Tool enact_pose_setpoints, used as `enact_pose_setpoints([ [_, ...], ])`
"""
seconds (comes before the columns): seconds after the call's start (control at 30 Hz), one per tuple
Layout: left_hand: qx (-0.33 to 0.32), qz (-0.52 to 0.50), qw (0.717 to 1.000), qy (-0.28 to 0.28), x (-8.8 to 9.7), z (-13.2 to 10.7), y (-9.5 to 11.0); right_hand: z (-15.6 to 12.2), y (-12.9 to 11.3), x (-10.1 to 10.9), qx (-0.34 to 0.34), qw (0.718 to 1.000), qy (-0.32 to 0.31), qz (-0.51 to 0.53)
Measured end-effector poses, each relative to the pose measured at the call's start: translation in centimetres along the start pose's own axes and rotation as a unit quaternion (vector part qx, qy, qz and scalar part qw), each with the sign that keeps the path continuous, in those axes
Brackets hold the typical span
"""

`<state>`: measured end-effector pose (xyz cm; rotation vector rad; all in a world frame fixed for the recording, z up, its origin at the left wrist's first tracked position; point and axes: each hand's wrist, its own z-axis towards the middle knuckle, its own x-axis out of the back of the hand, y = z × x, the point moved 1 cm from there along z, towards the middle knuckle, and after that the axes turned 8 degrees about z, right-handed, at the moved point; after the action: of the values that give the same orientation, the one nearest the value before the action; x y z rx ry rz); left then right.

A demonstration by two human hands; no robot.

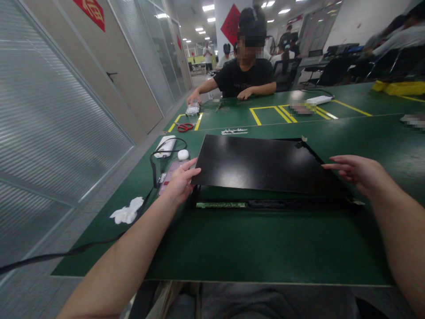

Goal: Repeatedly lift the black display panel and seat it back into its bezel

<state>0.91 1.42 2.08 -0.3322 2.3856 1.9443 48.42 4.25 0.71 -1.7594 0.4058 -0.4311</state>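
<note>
A large flat black panel [259, 164] lies tilted on the green table [265, 248], its near edge lifted off a black frame [275, 204] that shows a strip of green circuit board. My left hand [181, 181] grips the panel's near left corner with fingers curled on the edge. At the panel's right edge my right hand [357, 173] rests with its fingers stretched out, touching the edge.
A phone [169, 176], a white earbud case [183, 154], a white power strip [165, 146] and a black cable [153, 170] lie left of the panel. A white cloth [127, 212] sits near the table's left edge. Red scissors [185, 127] lie farther back. A person in black sits opposite.
</note>
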Motion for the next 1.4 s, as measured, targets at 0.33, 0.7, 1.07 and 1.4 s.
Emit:
enact_pose_setpoints([
  [0.33,0.034,0.047,0.998,0.028,-0.2,0.3,-1.2,-0.1,0.7,-0.1,0.098,0.970,0.044,-0.217],
  [0.7,0.014,0.085,0.996,0.033,-0.3,0.3,-1.5,-0.2,0.6,-0.1,0.129,0.933,0.064,-0.329],
  [1.07,0.004,0.143,0.988,0.059,-0.6,0.1,-1.5,0.1,0.7,0.1,0.116,0.934,0.056,-0.332],
  [1.4,0.000,0.107,0.992,0.066,-0.5,0.3,-1.9,0.4,0.9,0.3,0.123,0.930,0.052,-0.343],
])
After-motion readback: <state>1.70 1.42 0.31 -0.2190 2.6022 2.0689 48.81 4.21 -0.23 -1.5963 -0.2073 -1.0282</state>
